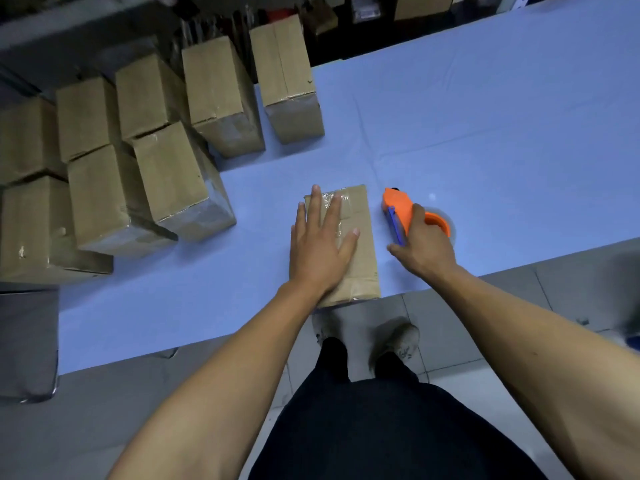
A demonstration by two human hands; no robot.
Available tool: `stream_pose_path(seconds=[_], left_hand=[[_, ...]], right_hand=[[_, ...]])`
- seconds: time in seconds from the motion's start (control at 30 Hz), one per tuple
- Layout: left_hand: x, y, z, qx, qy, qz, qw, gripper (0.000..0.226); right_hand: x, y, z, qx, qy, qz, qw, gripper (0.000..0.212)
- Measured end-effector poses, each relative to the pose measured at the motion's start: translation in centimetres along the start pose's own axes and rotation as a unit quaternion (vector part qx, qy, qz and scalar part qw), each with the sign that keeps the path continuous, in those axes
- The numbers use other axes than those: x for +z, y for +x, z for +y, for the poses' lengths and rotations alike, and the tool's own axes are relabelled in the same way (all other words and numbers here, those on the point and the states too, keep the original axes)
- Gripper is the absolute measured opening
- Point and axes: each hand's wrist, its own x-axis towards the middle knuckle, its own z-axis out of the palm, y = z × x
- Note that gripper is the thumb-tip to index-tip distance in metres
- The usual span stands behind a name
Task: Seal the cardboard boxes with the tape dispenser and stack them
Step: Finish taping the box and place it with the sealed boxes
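Head view: the left hand (320,245) lies flat, palm down, on top of the cardboard box (356,258), its fingers (316,202) straight and spread a little apart, pointing toward 12 o'clock; the thumb reaches out toward 2 o'clock across the lid. It presses on the box and grips nothing. The box sits at the near edge of the blue table (485,126), close to the frame's centre. Its long axis runs from 6 to 12 o'clock, leaning slightly toward 11. Clear tape glints on the far end of the lid, under the fingertips.

The right hand (424,249) is curled round the handle of the orange tape dispenser (401,206), thumb to the left side and fingers wrapped over the top, clamped on it. The dispenser rests just beside the box, at 3 o'clock from it, not touching it. Its nose points toward 11 o'clock and its tape roll (445,223) sits at the 4 o'clock end, so its long axis runs roughly parallel to the box.

At 10 o'clock from the box, well apart, stand the closed boxes (166,168) in rows, some stacked, their long sides also running away from the person.
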Motion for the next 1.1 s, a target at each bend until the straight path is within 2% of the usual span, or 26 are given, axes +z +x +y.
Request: stream_pose_path(seconds=[0.07,0.2,0.27,0.37,0.43,0.53,0.6,0.63,0.77,0.83,0.9,0.97,1.0,1.03,1.1], left_hand=[[0.0,-0.1,-0.1,-0.003,-0.002,-0.002,1.0,0.078],[-0.2,-0.3,-0.4,-0.007,0.01,-0.002,1.0,0.075],[-0.4,-0.5,-0.3,-0.013,0.015,-0.007,1.0,0.073],[-1.0,-0.3,0.6,-0.017,-0.023,-0.022,0.999,0.066],[-1.5,-0.3,1.1,-0.011,-0.041,-0.022,0.999,0.067],[-2.5,-0.2,1.5,-0.007,-0.051,-0.025,0.998,0.072],[-3.3,0.5,1.7,0.001,-0.064,-0.008,0.998,0.068],[-4.0,0.9,2.1,0.006,-0.084,0.008,0.996,0.063],[-7.3,3.3,4.5,-0.025,-0.211,0.043,0.976,0.041],[-9.1,4.5,6.0,-0.094,-0.309,0.053,0.945,0.03],[-10.6,5.6,6.6,-0.167,-0.457,0.0,0.874,0.031],[-11.7,5.9,6.7,-0.196,-0.573,-0.087,0.791,0.026],[-12.1,5.9,6.6,-0.198,-0.602,-0.11,0.766,0.023],[-12.4,5.9,6.6,-0.199,-0.623,-0.119,0.747,0.019],[-12.8,5.9,6.5,-0.2,-0.642,-0.115,0.731,0.013]], right_hand=[[0.8,0.2,-0.2,0.001,-0.019,-0.018,1.0,0.09],[1.1,0.3,-0.1,-0.011,-0.034,-0.025,0.999,0.093],[0.5,0.3,-0.2,-0.021,-0.011,-0.007,1.0,0.084],[-1.2,0.5,-0.1,-0.016,0.012,0.069,0.997,0.054],[-2.8,0.1,-0.5,0.002,0.052,0.086,0.995,0.038],[-5.3,-0.5,-1.2,0.023,0.144,0.107,0.984,0.031],[-7.0,-0.6,-1.7,-0.004,0.149,0.131,0.98,0.028],[-7.9,-0.8,-2.3,-0.028,0.136,0.139,0.98,0.031],[-10.9,-1.6,-4.5,-0.136,0.022,0.12,0.983,0.071],[-11.8,-2.0,-5.2,-0.168,-0.017,0.113,0.979,0.069],[-12.1,-2.2,-5.6,-0.19,-0.017,0.126,0.974,0.06],[-12.1,-2.6,-5.7,-0.206,-0.004,0.138,0.969,0.054],[-12.0,-2.8,-5.7,-0.21,-0.001,0.142,0.967,0.053],[-12.1,-2.9,-5.7,-0.211,0.002,0.144,0.967,0.052],[-12.1,-3.0,-5.7,-0.211,0.007,0.143,0.967,0.051]])
